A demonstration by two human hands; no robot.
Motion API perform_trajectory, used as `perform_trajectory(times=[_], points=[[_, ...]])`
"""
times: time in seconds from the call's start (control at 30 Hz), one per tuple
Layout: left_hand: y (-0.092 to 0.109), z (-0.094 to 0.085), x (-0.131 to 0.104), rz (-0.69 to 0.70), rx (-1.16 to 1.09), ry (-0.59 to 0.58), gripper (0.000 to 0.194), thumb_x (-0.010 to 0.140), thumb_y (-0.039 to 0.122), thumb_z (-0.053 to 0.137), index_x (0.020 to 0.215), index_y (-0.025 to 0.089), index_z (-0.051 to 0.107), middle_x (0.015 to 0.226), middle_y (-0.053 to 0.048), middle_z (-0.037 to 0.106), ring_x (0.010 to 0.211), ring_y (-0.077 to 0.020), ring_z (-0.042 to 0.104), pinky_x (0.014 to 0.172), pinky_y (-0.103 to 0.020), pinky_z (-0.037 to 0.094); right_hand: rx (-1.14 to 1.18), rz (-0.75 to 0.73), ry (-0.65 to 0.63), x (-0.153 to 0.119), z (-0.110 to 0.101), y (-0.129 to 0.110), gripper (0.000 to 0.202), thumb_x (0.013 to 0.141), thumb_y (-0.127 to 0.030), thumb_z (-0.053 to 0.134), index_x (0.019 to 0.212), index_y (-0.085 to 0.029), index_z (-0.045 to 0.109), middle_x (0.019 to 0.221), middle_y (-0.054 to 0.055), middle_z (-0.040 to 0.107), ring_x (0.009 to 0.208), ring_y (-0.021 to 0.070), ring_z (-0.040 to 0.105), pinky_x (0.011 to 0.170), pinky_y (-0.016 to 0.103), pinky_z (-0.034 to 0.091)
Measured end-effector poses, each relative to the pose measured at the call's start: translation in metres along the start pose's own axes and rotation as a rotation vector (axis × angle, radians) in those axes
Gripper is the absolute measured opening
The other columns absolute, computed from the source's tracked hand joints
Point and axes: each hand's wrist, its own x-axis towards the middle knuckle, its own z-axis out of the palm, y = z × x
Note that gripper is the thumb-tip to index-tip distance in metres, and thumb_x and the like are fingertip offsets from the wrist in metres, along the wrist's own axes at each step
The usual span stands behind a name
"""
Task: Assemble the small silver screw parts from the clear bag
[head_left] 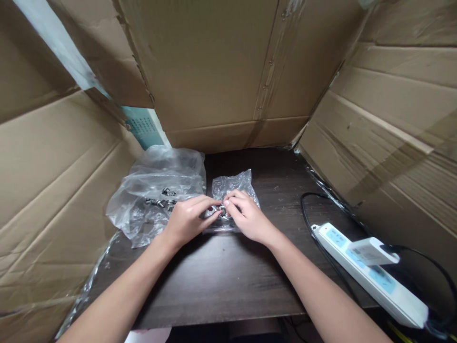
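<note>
Over a small clear plastic bag (233, 182), my two hands meet fingertip to fingertip. Between them shows a small shiny metal part (223, 210), too small to tell its exact kind. My left hand (191, 216) has thumb and forefinger closed in a pinch at the part's left side. The thumb and fingers of my right hand (246, 214) press together at its right side and partly hide it. Left of my left hand, several similar metal parts (162, 202) lie heaped in a larger clear plastic bag (167, 164).
Cardboard walls (221, 71) enclose the dark wooden table (221, 276) at the back and both sides. At the right lies a white power strip (371, 276) with a white plug adapter (373, 251) and a black cable (303, 209). A pale green printed sheet (144, 126) shows at back left.
</note>
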Motion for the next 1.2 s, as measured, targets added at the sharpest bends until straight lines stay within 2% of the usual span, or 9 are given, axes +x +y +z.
perform_trajectory(times=[0.13,0.37,0.63,0.73,0.87,1.0,1.1,1.2], points=[[0.0002,-0.0011,0.0007,-0.001,0.006,0.001,0.013,0.092,0.024,0.067,0.100,0.015,0.071,0.089,-0.005,0.076,0.072,-0.0136,0.071,0.068,-0.023,0.057,0.011,-0.012,0.008,-0.0002,0.0005,0.0003,0.033,0.101,-0.024,0.044,0.071,-0.020,0.055,0.101,0.005,0.063,0.103,0.0212,0.054,0.096,0.040,0.039],[-0.0015,-0.0013,-0.0002,-0.011,0.007,0.004,0.015,0.093,0.028,0.066,0.099,0.015,0.072,0.088,-0.006,0.076,0.069,-0.0131,0.070,0.067,-0.023,0.058,0.045,-0.059,0.054,-0.0019,0.0007,0.0020,0.008,0.095,-0.021,0.050,0.091,-0.022,0.057,0.108,0.006,0.061,0.108,0.0220,0.053,0.100,0.041,0.040],[0.0001,0.0003,-0.0003,-0.005,-0.001,-0.001,0.014,0.093,0.026,0.066,0.099,0.015,0.072,0.085,-0.005,0.075,0.067,-0.0123,0.069,0.064,-0.022,0.057,0.044,-0.057,0.063,-0.0018,-0.0017,0.0020,0.018,0.083,-0.007,0.051,0.088,-0.023,0.057,0.105,0.004,0.060,0.108,0.0221,0.054,0.101,0.042,0.039],[0.0003,-0.0003,0.0003,0.000,0.002,0.001,0.013,0.092,0.025,0.066,0.099,0.014,0.071,0.086,-0.005,0.075,0.067,-0.0123,0.069,0.063,-0.022,0.056,0.023,-0.015,0.062,-0.0010,-0.0021,-0.0002,0.009,0.090,-0.016,0.055,0.084,-0.022,0.059,0.103,0.004,0.062,0.105,0.0219,0.055,0.099,0.041,0.039],[0.0007,-0.0008,0.0006,-0.001,0.016,-0.001,0.013,0.092,0.025,0.067,0.099,0.015,0.072,0.086,-0.005,0.076,0.069,-0.0131,0.069,0.064,-0.022,0.056,-0.045,0.023,0.031,-0.0001,-0.0003,-0.0014,0.027,0.099,-0.026,0.048,0.075,-0.021,0.059,0.100,0.004,0.063,0.102,0.0218,0.055,0.095,0.040,0.039],[-0.0004,-0.0012,-0.0002,-0.004,0.019,0.004,0.014,0.091,0.026,0.068,0.099,0.015,0.072,0.088,-0.005,0.076,0.069,-0.0130,0.070,0.065,-0.023,0.057,-0.014,-0.027,0.070,-0.0010,0.0009,0.0011,0.011,0.093,-0.017,0.052,0.085,-0.022,0.057,0.105,0.004,0.061,0.106,0.0219,0.054,0.097,0.040,0.039],[-0.0013,-0.0014,-0.0008,-0.010,0.015,0.003,0.014,0.091,0.026,0.068,0.099,0.015,0.072,0.088,-0.005,0.076,0.071,-0.0135,0.070,0.066,-0.023,0.057,-0.006,-0.047,0.105,-0.0016,0.0000,0.0032,0.016,0.084,-0.008,0.054,0.089,-0.023,0.054,0.104,0.003,0.059,0.105,0.0222,0.054,0.098,0.040,0.039],[-0.0008,-0.0013,-0.0005,-0.015,0.013,-0.003,0.013,0.091,0.025,0.067,0.099,0.016,0.072,0.088,-0.005,0.076,0.071,-0.0138,0.071,0.066,-0.023,0.057,-0.025,-0.016,0.116,-0.0012,-0.0006,0.0036,0.010,0.086,-0.013,0.057,0.087,-0.023,0.055,0.101,0.002,0.062,0.102,0.0225,0.054,0.097,0.042,0.037]])
